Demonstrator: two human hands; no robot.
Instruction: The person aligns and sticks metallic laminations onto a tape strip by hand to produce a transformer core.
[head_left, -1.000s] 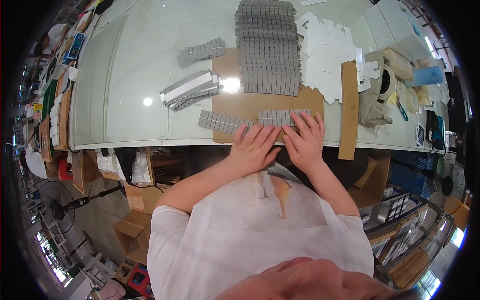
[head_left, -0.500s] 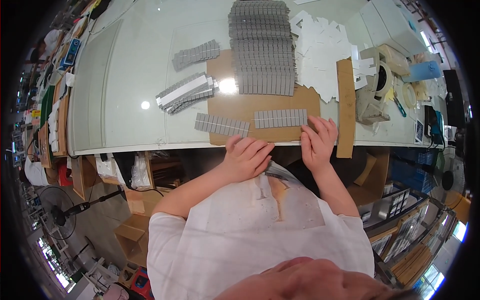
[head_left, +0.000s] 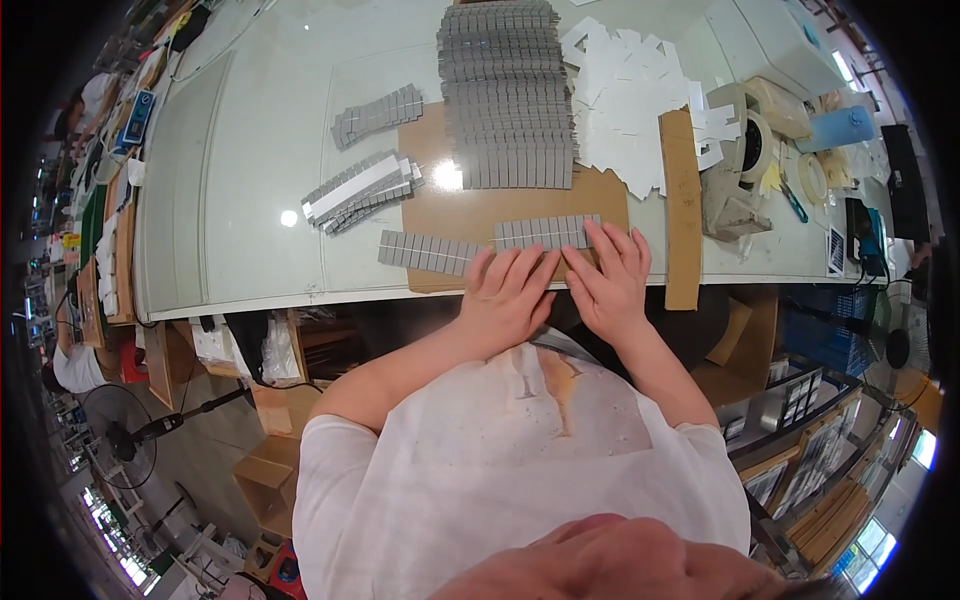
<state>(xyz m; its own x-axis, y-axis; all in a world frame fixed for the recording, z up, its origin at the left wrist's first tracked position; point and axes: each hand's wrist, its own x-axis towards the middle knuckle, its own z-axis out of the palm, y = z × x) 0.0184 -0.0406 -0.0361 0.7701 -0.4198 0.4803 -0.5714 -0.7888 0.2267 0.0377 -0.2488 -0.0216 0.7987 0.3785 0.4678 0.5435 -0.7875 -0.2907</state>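
Two grey strips of narrow ribbed segments lie near the table's front edge, on a brown cardboard sheet (head_left: 425, 185). My left hand (head_left: 507, 292) rests palm down with its fingers stretched along the near edge of the right-hand strip (head_left: 540, 232); its thumb side faces my other hand. My right hand (head_left: 612, 278) has its fingers extended at that strip's right end, fingertips touching it or very near. The left-hand strip (head_left: 425, 250) lies at a slight slant, its right end partly behind my left fingers. Neither hand is closed around anything.
Beyond the cardboard stands a large stack of grey strips (head_left: 510, 110). Smaller piles of strips (head_left: 362, 190) lie to its left. White cut sheets (head_left: 635, 110) are heaped on the right, beside a long cardboard piece (head_left: 681, 210). Farther right are a tape dispenser (head_left: 735, 200) and a blue bottle (head_left: 838, 128).
My left hand has moved forward and right to the right-hand strip. My right hand has shifted toward it, closer to the left hand. The whole view has shifted slightly.
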